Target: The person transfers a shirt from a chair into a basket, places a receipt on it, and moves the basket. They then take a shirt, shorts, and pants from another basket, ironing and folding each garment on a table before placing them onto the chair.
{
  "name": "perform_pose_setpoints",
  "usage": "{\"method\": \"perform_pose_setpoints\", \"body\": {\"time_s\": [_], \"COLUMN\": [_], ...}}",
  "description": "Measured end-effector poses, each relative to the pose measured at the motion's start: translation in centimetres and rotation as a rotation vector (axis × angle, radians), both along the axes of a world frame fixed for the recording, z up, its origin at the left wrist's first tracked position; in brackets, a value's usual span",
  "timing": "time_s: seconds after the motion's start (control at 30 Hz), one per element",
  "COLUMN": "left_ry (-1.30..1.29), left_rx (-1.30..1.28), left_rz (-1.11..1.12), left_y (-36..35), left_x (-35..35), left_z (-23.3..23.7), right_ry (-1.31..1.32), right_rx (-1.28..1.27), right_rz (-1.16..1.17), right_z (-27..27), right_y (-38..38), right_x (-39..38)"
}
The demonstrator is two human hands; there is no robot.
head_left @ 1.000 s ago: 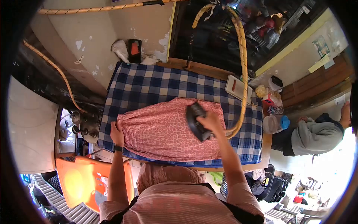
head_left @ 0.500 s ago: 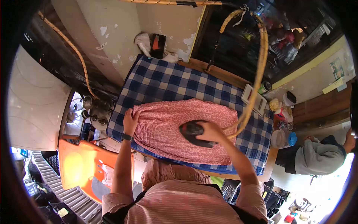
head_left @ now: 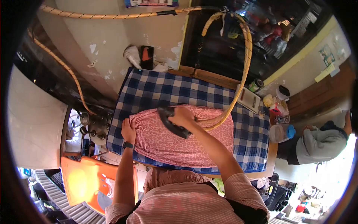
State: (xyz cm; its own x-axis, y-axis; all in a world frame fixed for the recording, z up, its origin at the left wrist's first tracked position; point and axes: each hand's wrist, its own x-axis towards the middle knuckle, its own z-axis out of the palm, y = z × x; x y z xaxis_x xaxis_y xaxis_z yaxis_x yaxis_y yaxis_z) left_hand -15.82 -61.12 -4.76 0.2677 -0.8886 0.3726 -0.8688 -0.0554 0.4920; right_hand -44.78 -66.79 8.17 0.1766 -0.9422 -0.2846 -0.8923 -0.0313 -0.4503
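Observation:
A pink patterned cloth (head_left: 201, 149) lies across the blue and white checked cover (head_left: 149, 84) of the table. My right hand (head_left: 182, 117) is wrapped round the handle of a black iron (head_left: 173, 127), which is over the upper left part of the cloth and turned at a slant. From the iron a yellow hose (head_left: 248, 52) loops up to the right. At the cloth's left edge, my left hand (head_left: 128, 131) presses on the fabric, its fingers close together; whether they pinch it is not clear.
An orange chair (head_left: 76, 183) stands at the lower left, near a metal boiler (head_left: 97, 130). A tray (head_left: 248, 99) and a clear tub (head_left: 278, 133) are on the right. Beyond them is a person in grey (head_left: 320, 143). A phone (head_left: 147, 56) lies by the wall.
My right hand has moved the iron left and up across the cloth, and the iron has turned. My left hand stays at the left edge. The whole view has shifted slightly.

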Motion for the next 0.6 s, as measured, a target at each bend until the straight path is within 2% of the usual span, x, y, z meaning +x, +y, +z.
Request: {"method": "perform_pose_setpoints", "body": {"time_s": [0.1, 0.17, 0.23, 0.27, 0.3, 0.37, 0.47, 0.5, 0.53, 0.57, 0.6], "left_ry": [-0.026, -0.007, -0.013, -0.014, 0.045, 0.189, 0.334, 0.335, 0.333, 0.05, -0.232], "left_rx": [0.001, 0.044, 0.048, 0.044, 0.066, 0.04, 0.086, 0.205, 0.206, 0.048, -0.111], "left_rz": [0.008, 0.024, 0.046, 0.038, 0.034, -0.002, 0.034, 0.049, 0.047, 0.002, -0.043], "left_y": [-0.1, -0.3, -0.4, -0.4, -0.4, -0.4, -0.5, -0.7, -0.7, -0.7, -0.8], "left_x": [-0.1, -0.2, 0.4, 0.5, 0.4, 0.5, 0.7, 0.9, 0.4, -0.4, -1.4], "left_z": [0.0, 0.0, -0.8, -0.6, -0.2, -0.2, -0.3, 0.0, 0.7, 1.4, 2.1], "right_ry": [0.084, 0.055, 0.067, 0.005, 0.048, -0.001, -0.114, -0.079, -0.044, -0.045, 0.121], "right_rx": [-0.096, 0.01, -0.021, 0.001, -0.025, -0.101, -0.114, -0.058, 0.0, 0.002, -0.085], "right_rz": [-0.198, -0.422, -0.549, -0.562, -0.596, -0.672, -0.665, -0.658, -0.653, -0.657, -0.632], "right_z": [-1.2, -1.3, -1.1, -1.9, -2.4, -0.9, -2.0, -2.0, -2.0, -2.0, -2.0], "right_y": [-0.5, -0.2, 0.9, 1.4, 2.3, 5.3, 8.3, 8.9, 9.4, 9.7, 10.0], "right_x": [-8.3, -14.5, -20.5, -23.9, -26.5, -29.9, -36.0, -37.5, -38.3, -38.7, -39.1]}}
